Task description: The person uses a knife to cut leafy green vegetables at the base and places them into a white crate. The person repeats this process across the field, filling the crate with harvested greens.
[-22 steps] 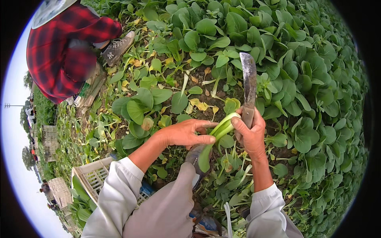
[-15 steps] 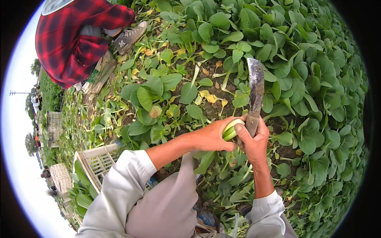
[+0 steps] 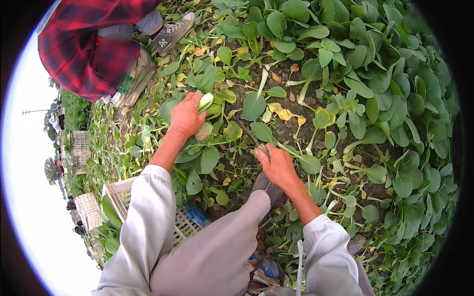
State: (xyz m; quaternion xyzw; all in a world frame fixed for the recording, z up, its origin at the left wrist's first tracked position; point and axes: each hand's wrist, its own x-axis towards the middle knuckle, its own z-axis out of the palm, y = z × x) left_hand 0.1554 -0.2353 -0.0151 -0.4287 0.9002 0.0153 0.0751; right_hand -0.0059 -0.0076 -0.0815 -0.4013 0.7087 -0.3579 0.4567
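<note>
the left hand point(image 3: 186, 117) is closed around a plant point(image 3: 206, 102), and its pale end pokes out. this hand is just over some leaves point(image 3: 209, 159) on the ground point(image 3: 284, 132). the right hand point(image 3: 279, 168) grips a knife point(image 3: 263, 150), well apart from the plant. a white crate point(image 3: 121, 190) is beside the left sleeve point(image 3: 145, 212). a person point(image 3: 69, 64) in a red top point(image 3: 118, 12) is at the upper left.

Diffuse daylight lights the leaves point(image 3: 407, 178) evenly, with soft shadows; the sky point(image 3: 27, 182) at left glares white. A patch of the plaid shirt point(image 3: 66, 59) is smeared (roughly round), and the fisheye view curves toward its black rim.
</note>
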